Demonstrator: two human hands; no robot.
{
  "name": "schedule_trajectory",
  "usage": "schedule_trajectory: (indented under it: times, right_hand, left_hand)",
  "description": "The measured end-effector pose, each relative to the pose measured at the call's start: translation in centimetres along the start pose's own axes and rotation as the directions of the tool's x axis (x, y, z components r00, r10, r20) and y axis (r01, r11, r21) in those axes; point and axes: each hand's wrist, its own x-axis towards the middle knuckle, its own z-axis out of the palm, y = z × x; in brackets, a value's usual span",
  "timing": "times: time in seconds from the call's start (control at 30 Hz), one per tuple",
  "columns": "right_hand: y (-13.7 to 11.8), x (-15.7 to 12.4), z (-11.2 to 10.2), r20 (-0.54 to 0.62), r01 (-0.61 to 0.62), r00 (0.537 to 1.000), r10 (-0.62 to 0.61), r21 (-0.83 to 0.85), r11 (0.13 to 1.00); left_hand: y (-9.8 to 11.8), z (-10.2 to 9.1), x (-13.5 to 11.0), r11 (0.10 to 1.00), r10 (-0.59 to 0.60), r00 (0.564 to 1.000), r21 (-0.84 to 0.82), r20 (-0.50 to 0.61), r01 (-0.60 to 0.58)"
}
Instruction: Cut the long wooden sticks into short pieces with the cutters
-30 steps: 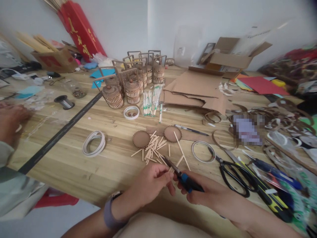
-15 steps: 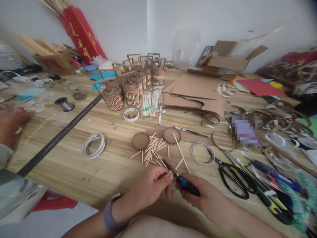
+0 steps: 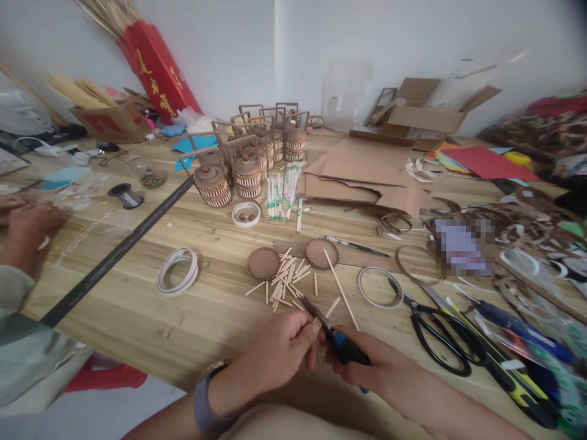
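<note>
My right hand (image 3: 367, 360) grips a pair of hand shears (image 3: 342, 345) with black-and-blue handles. Their dark blades point up and left, beside my left fingertips. My left hand (image 3: 279, 342) is closed in a pinch on a thin wooden stick (image 3: 333, 307), whose pale end juts out past the blades. Just beyond the blades lies a loose pile of short cut sticks (image 3: 287, 278). Two round brown discs with beaded rims flank it, a left disc (image 3: 263, 263) and a right disc (image 3: 316, 253). One long stick (image 3: 342, 290) leans on the right disc.
Several small lidded woven baskets (image 3: 211, 186) stand at the back, near wrapped sticks (image 3: 275, 195) and cardboard (image 3: 353, 165). Tape rolls (image 3: 177, 272), black scissors (image 3: 444, 342) and a yellow-black cutter (image 3: 518, 379) lie about. Another person's hands (image 3: 30, 223) rest at far left.
The shears' handles have spread apart, with a lower blue handle end now showing below my right hand. The view has shifted slightly; my left hand keeps its pinch.
</note>
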Motion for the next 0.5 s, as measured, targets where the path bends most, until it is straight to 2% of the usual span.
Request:
schedule_trajectory:
  times: [0.3,0.5]
  right_hand:
    - [2.8,1.0,1.1,-0.147,0.063,0.986,-0.077,-0.097,0.993]
    - [2.6,1.1,1.0,-0.111,0.046,0.992,-0.056,-0.088,0.995]
  left_hand:
    - [-1.5,0.5,0.4,0.999,0.034,0.999,-0.013,-0.033,-0.034]
    - [-1.4,0.3,0.4,0.995,0.046,0.999,0.088,-0.028,-0.043]
